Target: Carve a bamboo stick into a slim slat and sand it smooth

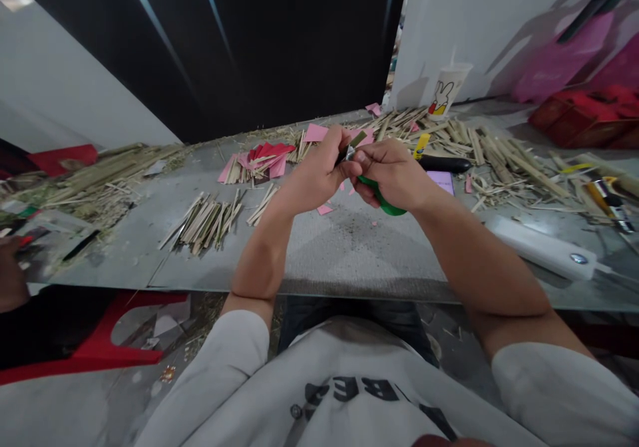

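Note:
Both hands meet above the middle of the table. My right hand (392, 167) is closed round green-handled scissors (392, 209), whose metal part shows between the hands. My left hand (322, 171) is closed, fingertips pinching a small olive-green strip (358, 139) right by the metal; the fingers partly hide it, and whether the blades touch it I cannot tell. Under the hands lies a grey cloth mat (364, 254) with green crumbs and pink paper scraps (324, 210). Left of my left hand are a bundle of thin split sticks (210, 222) and pink and red papers (264, 159).
Split bamboo-like pieces (514, 157) cover the back right, near a paper cup (448, 91). A black-handled tool (444, 163) lies by my right hand, a white device (544, 247) nearer the front. Another person's hand (10, 274) is at far left, above a red stool (100, 340).

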Demonstrator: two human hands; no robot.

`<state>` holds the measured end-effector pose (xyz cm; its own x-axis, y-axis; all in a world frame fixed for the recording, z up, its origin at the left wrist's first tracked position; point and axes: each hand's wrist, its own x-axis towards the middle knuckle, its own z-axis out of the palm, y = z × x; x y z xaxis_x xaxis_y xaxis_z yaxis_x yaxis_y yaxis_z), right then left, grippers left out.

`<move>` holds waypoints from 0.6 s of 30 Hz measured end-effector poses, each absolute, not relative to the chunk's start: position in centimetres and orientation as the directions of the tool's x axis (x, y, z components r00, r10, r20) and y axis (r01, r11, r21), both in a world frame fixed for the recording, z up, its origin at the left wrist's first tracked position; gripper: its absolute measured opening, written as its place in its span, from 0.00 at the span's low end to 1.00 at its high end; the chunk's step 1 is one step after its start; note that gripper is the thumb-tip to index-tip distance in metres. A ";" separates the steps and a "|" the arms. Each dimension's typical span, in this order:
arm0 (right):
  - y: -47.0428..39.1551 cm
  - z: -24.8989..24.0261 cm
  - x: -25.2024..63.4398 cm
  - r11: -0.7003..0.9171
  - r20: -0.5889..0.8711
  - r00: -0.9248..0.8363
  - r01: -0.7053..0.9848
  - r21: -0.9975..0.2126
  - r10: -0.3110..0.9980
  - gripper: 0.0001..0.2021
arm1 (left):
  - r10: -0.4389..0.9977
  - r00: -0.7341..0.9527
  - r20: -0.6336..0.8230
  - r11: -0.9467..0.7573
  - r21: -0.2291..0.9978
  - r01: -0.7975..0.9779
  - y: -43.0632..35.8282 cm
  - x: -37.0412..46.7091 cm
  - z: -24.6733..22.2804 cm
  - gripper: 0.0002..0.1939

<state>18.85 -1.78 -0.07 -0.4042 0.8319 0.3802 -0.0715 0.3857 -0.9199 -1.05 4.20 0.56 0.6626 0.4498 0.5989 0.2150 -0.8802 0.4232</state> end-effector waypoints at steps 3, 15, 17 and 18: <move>-1.6 -0.1 18.9 0.368 0.360 -0.455 -0.074 -0.927 0.815 0.28 | 0.460 0.682 0.568 -0.864 0.463 0.197 4.2 -1.3 0.6 0.31; -1.9 0.8 19.8 0.345 0.333 -0.522 -0.079 -0.935 0.785 0.28 | 0.462 0.671 0.579 -0.878 0.408 0.252 4.2 -1.2 0.1 0.31; -1.9 0.4 19.4 0.372 0.365 -0.471 -0.084 -0.925 0.803 0.27 | 0.470 0.647 0.601 -0.877 0.404 0.262 4.1 -1.1 0.2 0.31; -1.8 0.3 19.2 0.390 0.386 -0.445 -0.086 -0.917 0.808 0.27 | 0.479 0.639 0.602 -0.872 0.409 0.269 4.1 -1.1 0.3 0.30</move>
<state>19.22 -1.78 0.25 -0.4449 0.8082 0.3857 -0.0856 0.3904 -0.9167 -1.11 4.09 0.34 0.6387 0.4791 0.6020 0.2688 -0.8721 0.4089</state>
